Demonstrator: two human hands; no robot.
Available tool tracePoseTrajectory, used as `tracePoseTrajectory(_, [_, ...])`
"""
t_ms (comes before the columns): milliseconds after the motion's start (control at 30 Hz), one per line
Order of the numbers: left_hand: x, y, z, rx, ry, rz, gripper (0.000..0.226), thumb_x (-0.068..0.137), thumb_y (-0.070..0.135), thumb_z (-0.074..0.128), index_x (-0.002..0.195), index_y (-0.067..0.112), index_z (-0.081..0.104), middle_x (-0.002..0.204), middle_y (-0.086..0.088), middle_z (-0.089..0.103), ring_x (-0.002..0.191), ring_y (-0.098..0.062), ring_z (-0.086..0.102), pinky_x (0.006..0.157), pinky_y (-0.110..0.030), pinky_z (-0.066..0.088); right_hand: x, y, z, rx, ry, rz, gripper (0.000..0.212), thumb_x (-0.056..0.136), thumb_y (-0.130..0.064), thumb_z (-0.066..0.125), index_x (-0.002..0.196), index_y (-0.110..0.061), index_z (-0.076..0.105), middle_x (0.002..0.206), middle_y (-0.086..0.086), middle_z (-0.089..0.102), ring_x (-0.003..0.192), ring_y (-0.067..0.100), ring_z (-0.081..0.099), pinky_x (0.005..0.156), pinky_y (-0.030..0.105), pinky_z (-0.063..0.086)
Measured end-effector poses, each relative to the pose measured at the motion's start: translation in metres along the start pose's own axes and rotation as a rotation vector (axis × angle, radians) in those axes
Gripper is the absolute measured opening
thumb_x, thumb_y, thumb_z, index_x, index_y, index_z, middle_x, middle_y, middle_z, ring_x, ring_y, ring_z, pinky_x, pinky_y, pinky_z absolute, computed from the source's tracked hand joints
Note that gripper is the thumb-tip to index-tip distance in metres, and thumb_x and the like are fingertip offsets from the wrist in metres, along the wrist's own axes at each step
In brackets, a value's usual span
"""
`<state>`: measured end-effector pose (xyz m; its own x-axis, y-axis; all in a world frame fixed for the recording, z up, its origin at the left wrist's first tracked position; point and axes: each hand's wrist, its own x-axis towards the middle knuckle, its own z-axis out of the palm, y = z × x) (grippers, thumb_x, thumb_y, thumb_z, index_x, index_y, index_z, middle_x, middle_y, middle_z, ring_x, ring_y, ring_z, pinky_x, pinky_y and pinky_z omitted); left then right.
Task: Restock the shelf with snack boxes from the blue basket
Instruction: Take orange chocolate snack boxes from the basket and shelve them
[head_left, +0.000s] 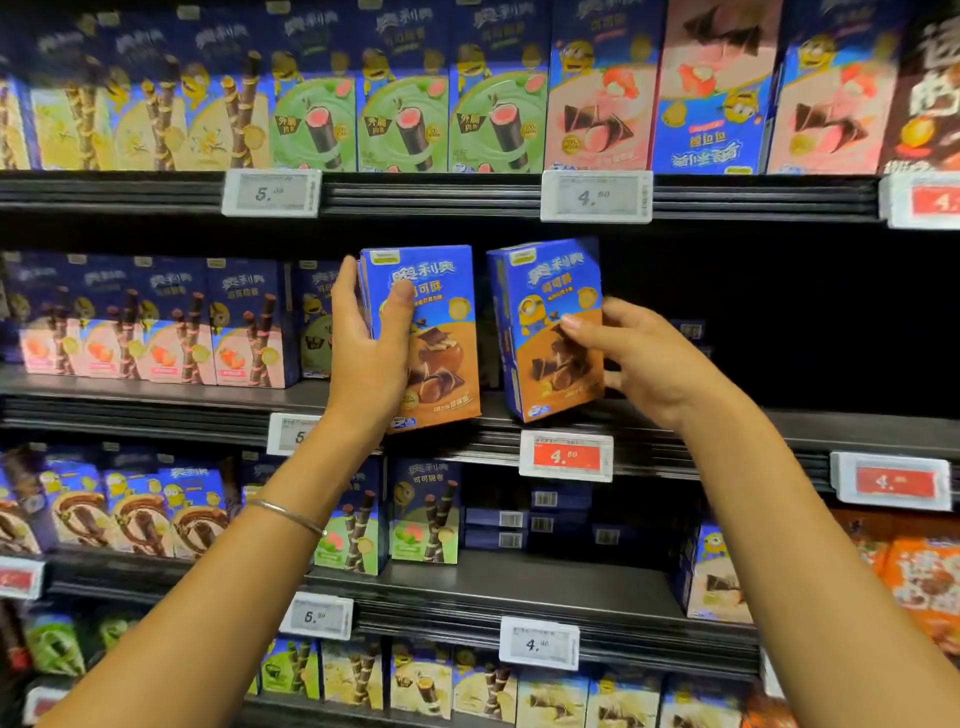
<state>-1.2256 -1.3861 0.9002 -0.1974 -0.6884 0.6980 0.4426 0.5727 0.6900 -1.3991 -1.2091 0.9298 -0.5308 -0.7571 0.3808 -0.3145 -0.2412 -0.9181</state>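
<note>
Black shelving (431, 197) fills your view, its tiers packed with blue snack boxes, and the middle shelf (831, 423) has a dark gap on its right half. In front of that gap you hold up two blue-and-brown boxes side by side, apart from each other. The left box (441, 338) stands nearly upright with its lower edge in front of the shelf lip, and more box edges show pressed against it on its left side. The right box (545, 322) tilts with its top leaning left, its bottom at the shelf's front edge; whether it touches the shelf you cannot tell. Your left hand (369, 348) grips its boxes, thumb across the front and fingers wrapped round the far side. Your right hand (644, 358) pinches its box by the right edge, thumb on the front face. A red price tag (566, 456) sits just under the right box, and a thin bangle (285, 514) rings your left wrist.
</note>
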Motion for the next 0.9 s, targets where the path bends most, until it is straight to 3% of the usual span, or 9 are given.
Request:
tracePoseTrajectory(100, [0.002, -0.002, 0.005, -0.038, 0.000, -0.033, 0.078, 0.098, 0.053, 0.057, 0.162, 0.016, 0.031, 0.147, -0.004, 0.061, 0.121, -0.016, 0.071, 0.093, -0.033, 0.063, 0.018, 0.015, -0.024, -0.081, 0.145, 0.101, 0.043, 0.089, -0.030, 0.075, 0.127, -0.015, 0.063, 0.114, 0.004, 0.076, 0.102, 0.018, 0.074, 0.098, 0.043, 0.051])
tracePoseTrajectory(167, [0.003, -0.003, 0.008, -0.048, -0.012, -0.039, 0.077, 0.099, 0.053, 0.057, 0.162, 0.017, 0.031, 0.142, -0.002, 0.064, 0.116, -0.013, 0.073, 0.084, -0.025, 0.063, 0.032, 0.025, -0.035, -0.157, 0.274, 0.145, 0.049, 0.087, -0.028, 0.076, 0.128, -0.006, 0.062, 0.118, 0.019, 0.072, 0.102, 0.024, 0.071, 0.089, 0.038, 0.049])
tracePoseTrajectory(233, [0.003, -0.004, 0.013, -0.050, -0.003, -0.029, 0.070, 0.104, 0.048, 0.056, 0.161, 0.014, 0.033, 0.136, 0.001, 0.066, 0.107, -0.006, 0.075, 0.076, -0.018, 0.060, 0.047, 0.033, -0.045, -0.232, 0.375, 0.186, 0.042, 0.088, -0.025, 0.074, 0.118, 0.003, 0.065, 0.111, 0.022, 0.071, 0.096, 0.029, 0.068, 0.083, 0.041, 0.053])
tracePoseTrajectory(333, [0.004, -0.006, 0.018, -0.059, 0.013, -0.028, 0.056, 0.111, 0.038, 0.052, 0.158, 0.011, 0.036, 0.125, 0.007, 0.069, 0.099, -0.001, 0.076, 0.073, -0.016, 0.058, 0.068, 0.039, -0.055, -0.326, 0.403, 0.238, 0.031, 0.094, -0.019, 0.067, 0.114, 0.005, 0.066, 0.121, 0.025, 0.068, 0.114, 0.039, 0.065, 0.097, 0.059, 0.053])
tracePoseTrajectory(467, [0.004, -0.005, 0.024, -0.081, 0.016, -0.061, 0.041, 0.111, 0.036, 0.052, 0.145, 0.014, 0.044, 0.115, 0.010, 0.073, 0.097, -0.007, 0.078, 0.073, -0.019, 0.059, 0.093, 0.041, -0.054, -0.381, 0.326, 0.270, 0.045, 0.100, -0.030, 0.061, 0.134, 0.000, 0.056, 0.135, 0.020, 0.060, 0.123, 0.038, 0.058, 0.103, 0.052, 0.049])
tracePoseTrajectory(600, [0.003, -0.004, 0.028, -0.072, 0.018, -0.061, 0.038, 0.111, 0.037, 0.052, 0.142, 0.017, 0.046, 0.107, 0.015, 0.076, 0.094, -0.006, 0.078, 0.070, -0.018, 0.059, 0.115, 0.043, -0.056, -0.417, 0.392, 0.184, 0.044, 0.098, -0.031, 0.063, 0.132, -0.003, 0.060, 0.132, 0.012, 0.063, 0.105, 0.026, 0.063, 0.073, 0.037, 0.051])
tracePoseTrajectory(767, [-0.001, -0.006, 0.033, -0.067, 0.001, -0.074, 0.046, 0.110, 0.038, 0.052, 0.147, 0.013, 0.043, 0.103, 0.019, 0.077, 0.093, -0.006, 0.079, 0.068, -0.017, 0.059, 0.128, 0.060, -0.068, -0.488, 0.442, 0.124, 0.041, 0.098, -0.024, 0.063, 0.132, 0.000, 0.061, 0.131, 0.011, 0.063, 0.093, 0.015, 0.068, 0.068, 0.020, 0.044])
tracePoseTrajectory(800, [-0.001, -0.006, 0.034, -0.065, -0.005, -0.074, 0.045, 0.111, 0.038, 0.052, 0.147, 0.013, 0.043, 0.102, 0.020, 0.077, 0.092, -0.005, 0.079, 0.068, -0.016, 0.059, 0.129, 0.063, -0.070, -0.491, 0.445, 0.133, 0.042, 0.098, -0.024, 0.063, 0.134, -0.001, 0.060, 0.130, 0.010, 0.063, 0.094, 0.016, 0.070, 0.069, 0.018, 0.046])
tracePoseTrajectory(900, [-0.002, -0.006, 0.037, -0.063, -0.023, -0.065, 0.025, 0.112, 0.036, 0.050, 0.132, 0.021, 0.047, 0.096, 0.027, 0.077, 0.088, -0.002, 0.078, 0.066, -0.014, 0.058, 0.133, 0.068, -0.075, -0.575, 0.412, 0.154, 0.043, 0.099, -0.026, 0.061, 0.135, -0.003, 0.059, 0.142, 0.018, 0.057, 0.125, 0.033, 0.058, 0.089, 0.031, 0.044])
